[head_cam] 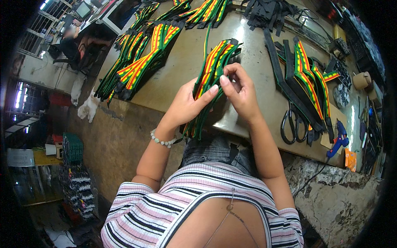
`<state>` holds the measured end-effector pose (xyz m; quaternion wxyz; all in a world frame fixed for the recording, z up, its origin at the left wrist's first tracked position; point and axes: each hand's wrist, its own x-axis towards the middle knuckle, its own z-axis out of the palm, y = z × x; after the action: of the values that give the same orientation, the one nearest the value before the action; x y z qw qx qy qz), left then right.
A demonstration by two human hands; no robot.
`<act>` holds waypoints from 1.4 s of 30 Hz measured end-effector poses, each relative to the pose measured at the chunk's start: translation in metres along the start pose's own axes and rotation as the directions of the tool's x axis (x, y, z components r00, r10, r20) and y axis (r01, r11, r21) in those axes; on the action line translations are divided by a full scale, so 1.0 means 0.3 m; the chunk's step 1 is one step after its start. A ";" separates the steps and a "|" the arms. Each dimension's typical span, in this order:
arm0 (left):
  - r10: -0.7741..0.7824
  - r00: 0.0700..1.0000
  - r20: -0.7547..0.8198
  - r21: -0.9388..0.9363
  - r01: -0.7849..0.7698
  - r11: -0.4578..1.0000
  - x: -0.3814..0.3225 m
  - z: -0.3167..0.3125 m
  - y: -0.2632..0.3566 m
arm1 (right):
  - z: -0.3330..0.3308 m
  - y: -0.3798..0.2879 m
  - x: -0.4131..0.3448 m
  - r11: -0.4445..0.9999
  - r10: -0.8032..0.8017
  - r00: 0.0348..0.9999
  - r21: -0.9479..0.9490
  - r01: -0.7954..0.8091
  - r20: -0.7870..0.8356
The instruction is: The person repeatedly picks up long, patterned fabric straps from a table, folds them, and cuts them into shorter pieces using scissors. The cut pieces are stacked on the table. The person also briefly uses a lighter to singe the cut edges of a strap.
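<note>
My left hand [193, 100] is wrapped around a bundle of woven straps [211, 66], striped red, yellow and green with dark ends. The lower ends of the bundle hang past the table's front edge, above my lap. At the bundle's right side is my right hand [240, 88], its thumb and forefinger curled close together by the straps. Whether something thin sits between those fingertips cannot be made out. One narrow strap [207, 43] runs from the bundle towards the far pile.
More strap bundles [152, 55] lie on the table [173, 74] to the left, with black strips [269, 12] at the back. On the right are loose straps [305, 77], black-handled scissors [293, 124], a blue glue gun [339, 139] and a tape roll [362, 80]. A person [68, 43] sits far left; a white dog [90, 107] is nearby.
</note>
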<state>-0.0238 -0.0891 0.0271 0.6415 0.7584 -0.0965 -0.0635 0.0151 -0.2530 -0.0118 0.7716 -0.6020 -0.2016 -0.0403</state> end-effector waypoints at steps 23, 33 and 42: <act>-0.098 0.985 -0.143 0.288 0.136 0.948 0.029 -0.044 -0.101 | 0.015 0.017 -0.003 0.898 -0.019 1.000 -0.439 0.011 -0.013; 0.067 0.965 -0.255 0.649 0.120 0.751 0.018 -0.064 -0.025 | 0.012 0.059 0.026 0.964 -0.011 0.933 -0.253 -0.086 -0.359; -0.192 0.978 0.085 -0.002 0.193 0.981 0.042 -0.026 -0.111 | -0.005 0.024 -0.002 0.950 0.056 0.995 -0.310 -0.029 0.080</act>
<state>-0.0076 -0.0791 -0.0040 0.6316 0.7574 -0.0494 -0.1579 0.0170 -0.2526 -0.0187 0.6591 -0.7206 -0.2133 -0.0283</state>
